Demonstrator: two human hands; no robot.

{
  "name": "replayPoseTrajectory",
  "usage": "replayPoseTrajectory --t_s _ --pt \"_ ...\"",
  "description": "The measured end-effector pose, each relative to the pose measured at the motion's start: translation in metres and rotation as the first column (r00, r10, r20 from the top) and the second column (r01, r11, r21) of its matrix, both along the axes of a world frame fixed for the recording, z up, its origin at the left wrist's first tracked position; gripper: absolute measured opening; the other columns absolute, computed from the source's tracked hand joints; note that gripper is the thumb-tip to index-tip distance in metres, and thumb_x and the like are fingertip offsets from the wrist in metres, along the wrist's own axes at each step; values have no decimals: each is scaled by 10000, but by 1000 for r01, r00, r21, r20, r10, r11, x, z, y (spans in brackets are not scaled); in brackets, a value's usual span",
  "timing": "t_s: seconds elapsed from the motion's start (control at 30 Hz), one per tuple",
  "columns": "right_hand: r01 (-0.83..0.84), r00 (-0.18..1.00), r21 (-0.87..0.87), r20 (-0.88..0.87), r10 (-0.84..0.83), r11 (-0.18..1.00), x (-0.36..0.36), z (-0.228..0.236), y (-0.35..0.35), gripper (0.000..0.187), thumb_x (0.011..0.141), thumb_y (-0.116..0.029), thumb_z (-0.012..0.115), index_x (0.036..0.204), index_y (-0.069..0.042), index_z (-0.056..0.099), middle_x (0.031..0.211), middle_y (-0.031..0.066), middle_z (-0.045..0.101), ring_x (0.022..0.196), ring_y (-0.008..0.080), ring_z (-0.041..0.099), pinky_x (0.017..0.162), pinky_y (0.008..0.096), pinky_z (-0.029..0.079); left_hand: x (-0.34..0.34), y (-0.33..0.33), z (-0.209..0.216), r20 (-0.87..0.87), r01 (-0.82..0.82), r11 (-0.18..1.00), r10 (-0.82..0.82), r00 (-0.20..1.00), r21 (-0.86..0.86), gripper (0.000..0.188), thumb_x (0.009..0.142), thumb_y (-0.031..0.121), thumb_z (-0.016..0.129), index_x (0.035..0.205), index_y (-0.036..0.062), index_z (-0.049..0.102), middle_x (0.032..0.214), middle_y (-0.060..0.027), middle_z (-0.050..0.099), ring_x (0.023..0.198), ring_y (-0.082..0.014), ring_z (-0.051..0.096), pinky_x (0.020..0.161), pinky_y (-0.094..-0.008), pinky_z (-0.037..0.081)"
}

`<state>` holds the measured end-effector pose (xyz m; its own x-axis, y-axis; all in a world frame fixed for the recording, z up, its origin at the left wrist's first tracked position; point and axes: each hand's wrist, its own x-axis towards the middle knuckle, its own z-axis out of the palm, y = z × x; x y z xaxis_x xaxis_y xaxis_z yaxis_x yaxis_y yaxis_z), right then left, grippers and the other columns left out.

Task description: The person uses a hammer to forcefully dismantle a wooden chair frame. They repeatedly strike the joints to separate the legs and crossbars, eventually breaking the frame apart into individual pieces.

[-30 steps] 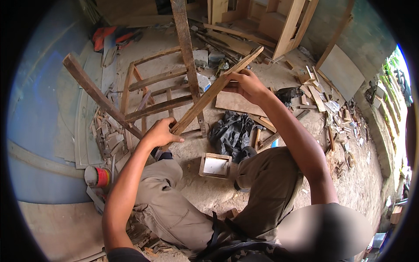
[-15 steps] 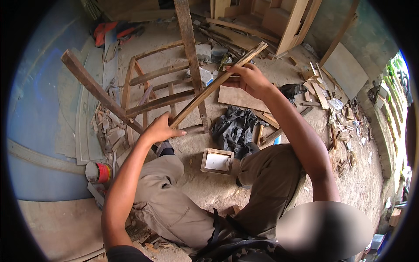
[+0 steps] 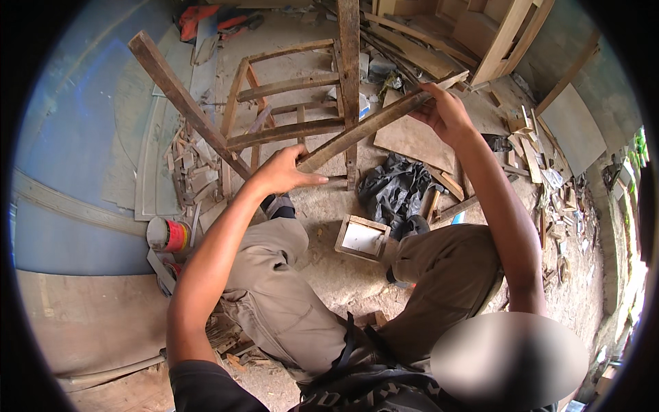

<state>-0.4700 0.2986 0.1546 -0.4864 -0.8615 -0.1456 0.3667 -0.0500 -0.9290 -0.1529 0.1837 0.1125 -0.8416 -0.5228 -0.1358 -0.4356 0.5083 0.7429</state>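
Note:
Between my two hands a long, worn wooden strip slants up from near left to far right. My left hand grips its near end, with the thumb stretched out beneath and the fingers partly behind the wood. Close to the far end, my right hand holds the strip, with its fingers bent around the edge. Just beyond the strip stands an old wooden chair frame with bare rails and no seat. The strip passes in front of one of its upright legs.
A crumpled black plastic bag and a small wooden-framed box lie between my feet. To the left stands a red-banded tin beside wood offcuts. Plywood and scrap litter the right; cabinet framing stands behind.
The strip has been rolled in my hands, so a broader, darker face shows now. Both hands still hold it. The whole view has shifted, putting the surroundings higher and further right.

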Motion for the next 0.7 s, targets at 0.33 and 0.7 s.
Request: replayPoseTrajectory --t_s 0.33,0.7 --pt "130 991 -139 -5 -132 982 -11 19 11 301 947 -206 558 1148 8 490 986 144 647 924 249 650 840 384 553 21 -1 2 -126 1 947 42 991 320 404 863 290 696 1076 -39 599 899 -53 641 761 -91 574 669 -255 472" --pt "90 992 23 -87 -88 996 -19 18 64 550 912 -355 610 1246 47 439 1024 190 645 893 269 677 823 348 587 45 -5 10 -421 -190 972 116 899 -137 309 910 318 632 1058 49 602 868 0 576 726 -57 480 617 -212 401"
